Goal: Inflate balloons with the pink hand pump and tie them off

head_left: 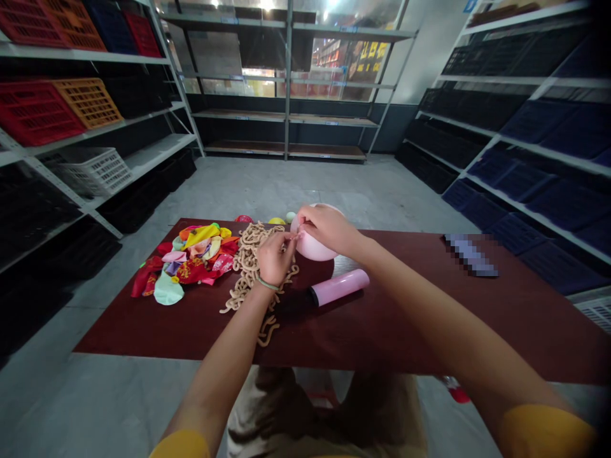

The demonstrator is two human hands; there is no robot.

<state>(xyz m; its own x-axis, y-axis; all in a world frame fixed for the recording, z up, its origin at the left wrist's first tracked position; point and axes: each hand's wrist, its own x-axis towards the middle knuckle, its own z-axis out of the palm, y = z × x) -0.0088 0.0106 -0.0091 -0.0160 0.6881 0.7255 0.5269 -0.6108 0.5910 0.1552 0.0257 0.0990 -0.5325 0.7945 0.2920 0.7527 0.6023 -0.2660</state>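
A pale pink inflated balloon [319,247] is between my hands over the table. My left hand [274,257] pinches at the balloon's neck, with a thin green band round the wrist. From the other side, the fingers of my right hand [329,228] are closed on the balloon beside the neck. The exact knot or opening is hidden by the fingertips. Just below lies a pink cylinder [341,287] with a dark end, perhaps a pump. Under and beside my left hand spreads a heap of tan, curly rubber-like pieces [248,261].
Several limp coloured balloons [195,257] are piled at the left of the dark red table [405,331]. A blurred-out flat object [470,254] lies at the right. Beyond the far edge, a yellow balloon [277,221] shows. Shelves with crates [86,102] line both sides.
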